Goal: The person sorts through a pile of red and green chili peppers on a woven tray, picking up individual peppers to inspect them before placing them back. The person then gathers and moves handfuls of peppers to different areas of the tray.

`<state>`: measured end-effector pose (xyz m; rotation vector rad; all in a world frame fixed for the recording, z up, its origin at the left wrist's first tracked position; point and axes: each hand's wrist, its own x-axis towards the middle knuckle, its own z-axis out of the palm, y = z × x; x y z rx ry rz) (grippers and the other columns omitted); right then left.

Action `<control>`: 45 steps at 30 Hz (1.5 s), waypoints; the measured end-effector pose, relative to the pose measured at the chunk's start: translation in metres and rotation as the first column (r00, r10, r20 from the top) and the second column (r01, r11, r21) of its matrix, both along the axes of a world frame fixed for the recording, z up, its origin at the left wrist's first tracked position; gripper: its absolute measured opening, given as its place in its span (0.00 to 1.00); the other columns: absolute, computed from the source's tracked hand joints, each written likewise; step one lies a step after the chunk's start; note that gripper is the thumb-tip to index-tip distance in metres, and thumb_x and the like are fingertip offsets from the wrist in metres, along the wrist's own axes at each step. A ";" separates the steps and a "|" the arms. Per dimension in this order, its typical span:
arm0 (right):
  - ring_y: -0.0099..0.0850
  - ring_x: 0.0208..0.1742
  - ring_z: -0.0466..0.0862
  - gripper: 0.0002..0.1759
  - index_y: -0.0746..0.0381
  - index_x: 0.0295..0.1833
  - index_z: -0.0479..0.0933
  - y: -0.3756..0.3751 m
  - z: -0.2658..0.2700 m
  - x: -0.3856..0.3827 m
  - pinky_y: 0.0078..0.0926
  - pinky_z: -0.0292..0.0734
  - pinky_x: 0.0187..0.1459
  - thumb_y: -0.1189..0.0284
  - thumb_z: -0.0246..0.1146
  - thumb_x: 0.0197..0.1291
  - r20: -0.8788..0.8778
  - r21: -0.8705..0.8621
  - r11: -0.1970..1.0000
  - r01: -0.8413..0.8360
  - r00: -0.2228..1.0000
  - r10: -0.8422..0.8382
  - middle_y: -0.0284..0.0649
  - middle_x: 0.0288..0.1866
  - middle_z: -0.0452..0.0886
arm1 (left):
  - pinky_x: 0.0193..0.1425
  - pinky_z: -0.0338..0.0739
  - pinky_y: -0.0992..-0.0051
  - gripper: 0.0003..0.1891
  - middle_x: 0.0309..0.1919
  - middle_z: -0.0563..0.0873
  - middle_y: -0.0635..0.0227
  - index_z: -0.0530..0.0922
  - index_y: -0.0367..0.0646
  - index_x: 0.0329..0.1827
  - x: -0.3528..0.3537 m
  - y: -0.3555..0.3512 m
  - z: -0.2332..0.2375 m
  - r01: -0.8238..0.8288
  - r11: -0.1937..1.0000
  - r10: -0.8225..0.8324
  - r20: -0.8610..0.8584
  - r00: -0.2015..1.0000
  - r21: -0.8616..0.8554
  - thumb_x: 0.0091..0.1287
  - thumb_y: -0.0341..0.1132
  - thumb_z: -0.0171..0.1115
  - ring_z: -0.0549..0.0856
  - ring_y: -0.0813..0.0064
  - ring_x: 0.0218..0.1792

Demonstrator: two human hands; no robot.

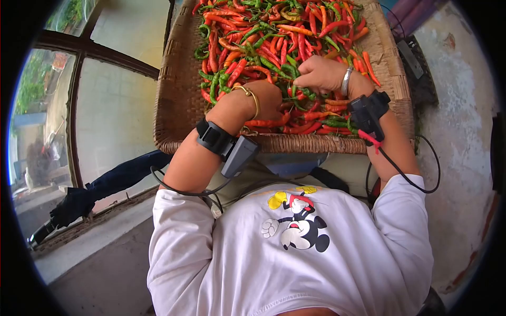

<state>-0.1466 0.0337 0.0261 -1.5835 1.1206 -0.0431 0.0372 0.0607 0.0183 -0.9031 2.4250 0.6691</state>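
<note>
Fingers (304, 80) partly hidden, peppers (284, 50) cropped above

I wear the one camera on my head, so it looks from above, forward and steeply down. My shirt (284, 279) is nearest, filling much of the picture at six o'clock, its neckline close to the bottom edge. Farther out, toward twelve, the near rim of the basket (295, 143) runs across, and the chillies (284, 31) go out past the top edge. My left hand (271, 98) shows near twelve, my right hand (321, 75) toward one, both seen from above. The lens is very wide: it takes in the window (105, 116) around ten and the wall (458, 89) around three, within a rounded frame with black corners.
</note>
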 end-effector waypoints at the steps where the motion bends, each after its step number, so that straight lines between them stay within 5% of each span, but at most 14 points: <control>1: 0.16 0.13 0.68 0.13 0.60 0.22 0.71 -0.003 0.004 -0.006 0.13 0.59 0.13 0.63 0.60 0.52 0.065 -0.003 0.995 0.099 0.993 -0.099 0.30 0.14 0.70 | 0.36 0.73 0.65 0.17 0.23 0.81 0.57 0.81 0.41 0.27 -0.003 0.002 0.000 0.004 1.000 -0.004 0.000 1.000 0.003 0.53 0.47 0.55 0.80 0.59 0.29; 4: 0.15 0.15 0.70 0.13 0.61 0.27 0.73 -0.018 -0.002 -0.015 0.12 0.61 0.14 0.62 0.59 0.55 0.335 -0.008 0.963 0.268 0.909 -0.250 0.31 0.16 0.73 | 0.36 0.74 0.65 0.17 0.25 0.81 0.56 0.82 0.41 0.28 -0.011 0.007 0.003 -0.076 0.997 0.074 0.067 0.995 0.021 0.51 0.48 0.57 0.81 0.59 0.29; 6: 0.15 0.16 0.73 0.13 0.61 0.30 0.74 -0.019 -0.001 -0.008 0.11 0.65 0.15 0.61 0.57 0.57 0.662 0.333 0.721 0.607 0.394 -0.638 0.31 0.18 0.75 | 0.40 0.75 0.67 0.17 0.31 0.83 0.57 0.81 0.41 0.32 -0.014 0.006 0.006 0.026 0.998 -0.036 0.167 0.985 0.059 0.52 0.46 0.56 0.82 0.60 0.35; 7: 0.15 0.16 0.73 0.13 0.61 0.30 0.74 -0.018 -0.005 -0.008 0.11 0.65 0.15 0.61 0.57 0.57 0.663 0.332 0.721 0.608 0.393 -0.637 0.31 0.18 0.75 | 0.40 0.75 0.67 0.17 0.31 0.83 0.57 0.81 0.41 0.32 -0.013 0.006 0.006 0.027 0.998 -0.036 0.167 0.985 0.058 0.52 0.46 0.56 0.82 0.60 0.35; 9: 0.15 0.18 0.74 0.13 0.62 0.32 0.75 -0.013 -0.013 -0.006 0.11 0.67 0.18 0.62 0.56 0.58 0.386 0.008 0.882 0.471 0.812 -0.437 0.32 0.21 0.77 | 0.36 0.75 0.65 0.18 0.27 0.82 0.57 0.82 0.43 0.30 -0.011 0.009 0.004 0.056 0.998 -0.058 0.133 0.989 0.024 0.49 0.49 0.59 0.81 0.60 0.31; 11: 0.15 0.18 0.74 0.11 0.63 0.34 0.76 -0.001 -0.015 0.007 0.13 0.69 0.19 0.66 0.58 0.56 0.248 -0.110 0.973 0.205 0.953 -0.173 0.31 0.22 0.77 | 0.36 0.75 0.65 0.17 0.28 0.82 0.58 0.82 0.43 0.29 -0.010 0.009 -0.001 0.070 0.998 -0.070 0.130 0.989 0.006 0.50 0.49 0.59 0.82 0.61 0.32; 13: 0.17 0.19 0.74 0.10 0.65 0.39 0.76 0.011 -0.010 0.019 0.16 0.71 0.22 0.71 0.57 0.54 0.149 -0.295 0.953 -0.066 0.982 0.114 0.31 0.22 0.77 | 0.36 0.75 0.66 0.17 0.28 0.83 0.59 0.82 0.44 0.28 -0.008 0.007 -0.002 0.083 0.996 -0.081 0.129 0.988 -0.015 0.50 0.50 0.58 0.82 0.61 0.32; 24: 0.39 0.36 0.80 0.29 0.62 0.56 0.66 0.020 -0.012 0.027 0.31 0.74 0.39 0.70 0.59 0.44 0.129 -0.509 0.859 -0.050 0.983 0.134 0.45 0.33 0.79 | 0.36 0.74 0.69 0.11 0.25 0.82 0.62 0.79 0.41 0.34 0.024 -0.020 0.013 -0.298 0.951 0.247 -0.378 0.892 -0.081 0.56 0.40 0.58 0.81 0.63 0.28; 30: 0.42 0.37 0.80 0.29 0.60 0.54 0.67 0.011 -0.040 0.033 0.34 0.74 0.40 0.66 0.62 0.43 0.161 -0.711 0.691 0.130 0.987 -0.020 0.46 0.35 0.79 | 0.33 0.74 0.75 0.12 0.24 0.82 0.64 0.79 0.37 0.34 0.021 -0.023 0.011 -0.484 0.875 0.358 -0.684 0.635 0.009 0.55 0.38 0.63 0.81 0.71 0.25; 32: 0.42 0.35 0.80 0.26 0.60 0.51 0.70 0.005 -0.030 0.025 0.33 0.74 0.40 0.65 0.62 0.43 0.071 -0.652 0.737 0.178 0.982 -0.174 0.46 0.34 0.79 | 0.30 0.73 0.77 0.13 0.22 0.81 0.65 0.79 0.38 0.33 0.018 -0.032 0.006 -0.718 0.505 -0.080 -0.854 0.514 -0.479 0.56 0.41 0.63 0.79 0.75 0.23; 35: 0.21 0.26 0.78 0.12 0.63 0.44 0.72 0.003 -0.017 0.017 0.18 0.75 0.26 0.67 0.58 0.57 0.329 -0.195 0.847 0.495 0.846 -0.419 0.33 0.28 0.78 | 0.31 0.74 0.69 0.13 0.25 0.81 0.63 0.79 0.39 0.30 0.020 -0.028 0.015 -0.788 0.576 0.170 -0.911 0.377 -0.219 0.54 0.41 0.62 0.81 0.63 0.27; 38: 0.18 0.25 0.77 0.11 0.63 0.42 0.72 0.001 -0.030 0.012 0.15 0.75 0.24 0.67 0.57 0.59 0.606 0.183 0.837 0.515 0.612 -0.509 0.33 0.30 0.78 | 0.28 0.73 0.68 0.15 0.21 0.80 0.61 0.79 0.41 0.29 0.016 -0.022 0.006 -0.695 0.690 0.264 -0.823 0.503 -0.204 0.55 0.46 0.61 0.80 0.63 0.24; 40: 0.19 0.26 0.78 0.11 0.63 0.42 0.72 0.003 -0.030 0.017 0.15 0.75 0.24 0.67 0.58 0.58 0.621 0.250 0.833 0.494 0.578 -0.529 0.33 0.31 0.78 | 0.24 0.68 0.75 0.16 0.15 0.77 0.64 0.78 0.37 0.29 0.011 -0.017 0.007 -0.601 0.787 0.333 -0.723 0.605 -0.141 0.57 0.45 0.61 0.75 0.76 0.17; 45: 0.19 0.26 0.78 0.12 0.63 0.41 0.73 0.007 -0.031 0.021 0.16 0.75 0.22 0.66 0.59 0.56 0.668 0.242 0.862 0.445 0.568 -0.480 0.33 0.30 0.77 | 0.22 0.68 0.75 0.18 0.14 0.75 0.65 0.78 0.36 0.28 0.006 -0.019 -0.006 -0.498 0.867 0.366 -0.630 0.685 -0.038 0.59 0.46 0.60 0.73 0.76 0.16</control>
